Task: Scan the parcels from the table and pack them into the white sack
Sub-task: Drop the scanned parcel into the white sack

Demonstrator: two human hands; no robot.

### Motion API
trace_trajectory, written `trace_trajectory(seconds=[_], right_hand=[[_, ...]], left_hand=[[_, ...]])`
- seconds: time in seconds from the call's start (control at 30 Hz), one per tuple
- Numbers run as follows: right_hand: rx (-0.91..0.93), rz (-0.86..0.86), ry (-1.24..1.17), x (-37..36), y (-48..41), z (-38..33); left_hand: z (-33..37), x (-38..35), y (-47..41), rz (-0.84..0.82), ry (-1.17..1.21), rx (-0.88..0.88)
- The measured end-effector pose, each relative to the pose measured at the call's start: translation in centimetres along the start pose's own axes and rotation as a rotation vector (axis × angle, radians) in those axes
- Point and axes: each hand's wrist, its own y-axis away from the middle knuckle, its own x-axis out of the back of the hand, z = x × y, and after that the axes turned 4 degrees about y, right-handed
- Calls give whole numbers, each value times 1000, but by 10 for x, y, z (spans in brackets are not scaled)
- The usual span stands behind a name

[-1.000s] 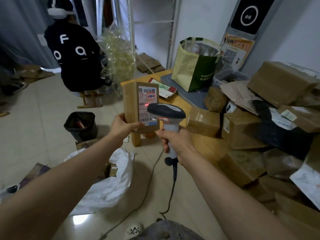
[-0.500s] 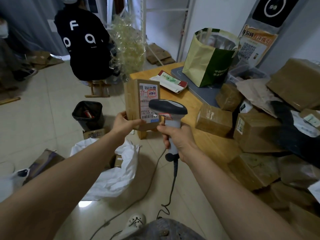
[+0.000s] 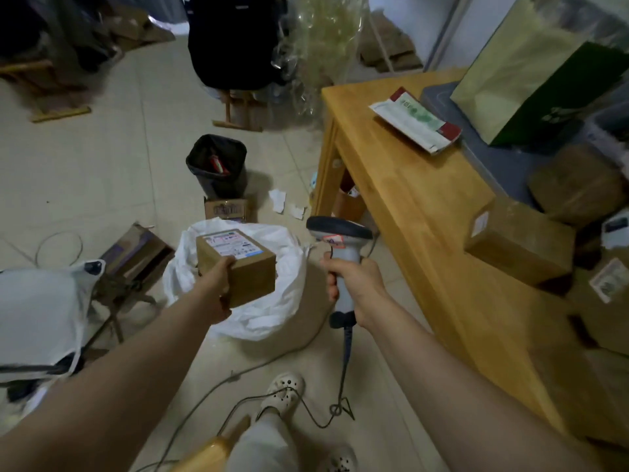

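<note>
Pale tiled floor (image 3: 85, 172) under dim light, wooden table (image 3: 408, 206) on the right, black bin (image 3: 235, 180) standing near its leg, wooden stool (image 3: 238, 125) behind.

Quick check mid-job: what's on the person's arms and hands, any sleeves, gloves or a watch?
Nothing that shows. The left forearm and right forearm are bare to the frame edge, no sleeve in view. The left hand and right hand wear no gloves; no watch, band or ring is visible.
</note>
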Motion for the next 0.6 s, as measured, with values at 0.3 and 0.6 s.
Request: trace_trajectory(seconds=[0.3,0.6], right_hand=[[-204,44,115,-51,-111,64],[-316,61,202,-65,-197,124]], left_hand=[[-33,11,-133,144,115,226],[-37,-16,-246,202,274,378]])
